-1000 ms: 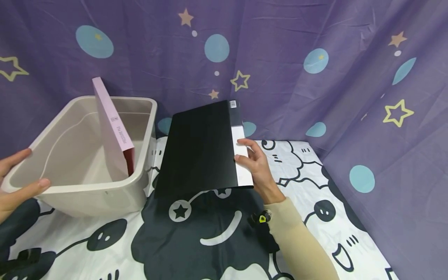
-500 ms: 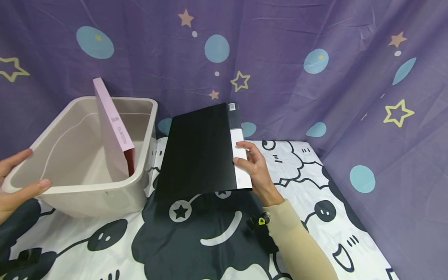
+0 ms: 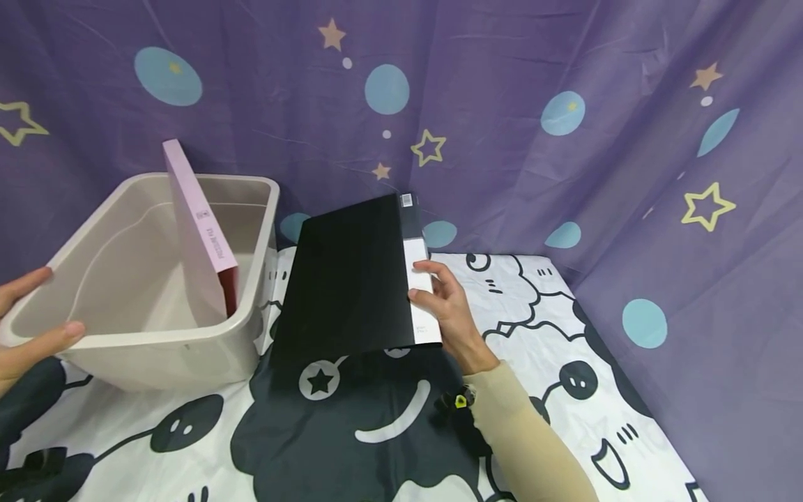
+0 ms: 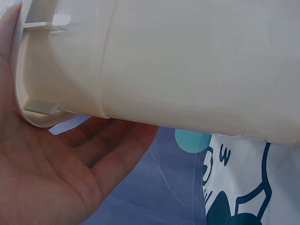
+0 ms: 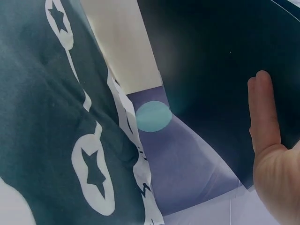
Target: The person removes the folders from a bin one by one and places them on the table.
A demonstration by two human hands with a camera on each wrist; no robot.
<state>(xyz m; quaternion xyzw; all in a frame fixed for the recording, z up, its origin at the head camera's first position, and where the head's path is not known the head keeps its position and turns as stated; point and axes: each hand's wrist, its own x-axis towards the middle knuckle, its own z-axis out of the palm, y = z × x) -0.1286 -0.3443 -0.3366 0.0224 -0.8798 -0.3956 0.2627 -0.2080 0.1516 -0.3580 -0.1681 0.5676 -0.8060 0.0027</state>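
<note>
1. Gripping the black folder (image 3: 345,279) at its spine (image 3: 410,219), the right hand (image 3: 452,314) is clasping the labelled edge.
2. The folder is probably feeling light, stiff and slightly slippery; the spine is likely giving the surest hold.
3. It is extending leftward from that grip, tilting beside the bin (image 3: 157,339).
4. The left hand (image 4: 44,173) is grasping the bin's corner.

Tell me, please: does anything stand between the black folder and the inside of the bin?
Yes: the right wall of the bin, and just past it the pink folder, standing inside. I see nothing else in between.
</note>
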